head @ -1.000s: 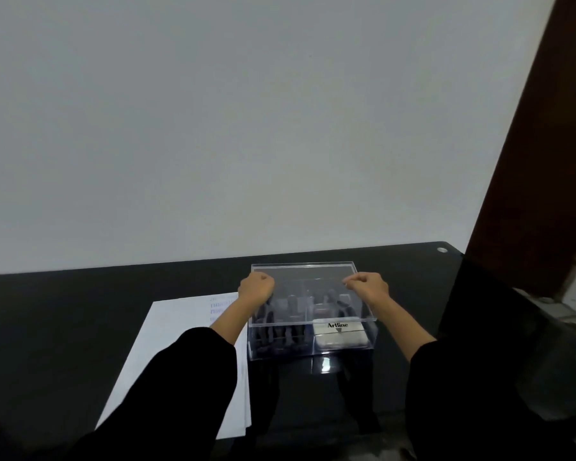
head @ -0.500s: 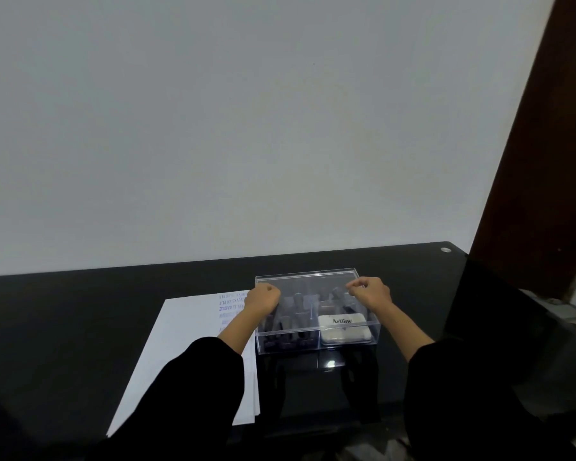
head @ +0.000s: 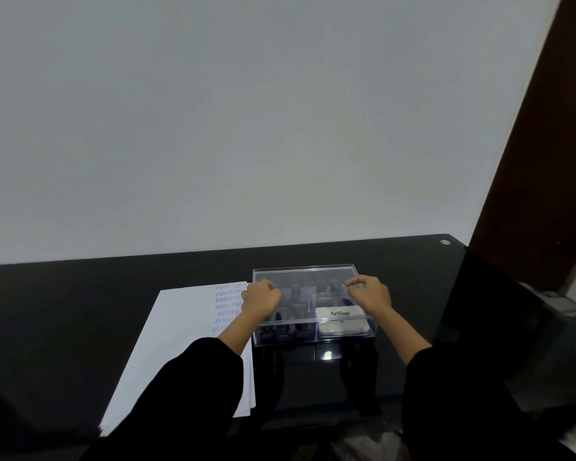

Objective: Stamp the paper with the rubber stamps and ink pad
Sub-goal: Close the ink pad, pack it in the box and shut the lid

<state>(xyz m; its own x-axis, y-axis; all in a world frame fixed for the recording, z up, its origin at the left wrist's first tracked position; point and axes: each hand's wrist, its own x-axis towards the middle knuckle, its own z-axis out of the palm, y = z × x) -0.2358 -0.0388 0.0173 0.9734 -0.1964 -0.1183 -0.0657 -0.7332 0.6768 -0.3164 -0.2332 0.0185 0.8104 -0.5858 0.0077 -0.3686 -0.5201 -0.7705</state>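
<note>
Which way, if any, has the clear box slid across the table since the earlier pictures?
No, it has not slid: the clear box still has its left wall right beside the paper's right edge, as before.

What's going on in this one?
A person has both hands on a clear box on the black table: the left hand and right hand grip its lid at either side. Inside sit rubber stamps and a white Artline ink pad, untouched. The paper lies left of the box, already bearing blue stamped lines.
</note>
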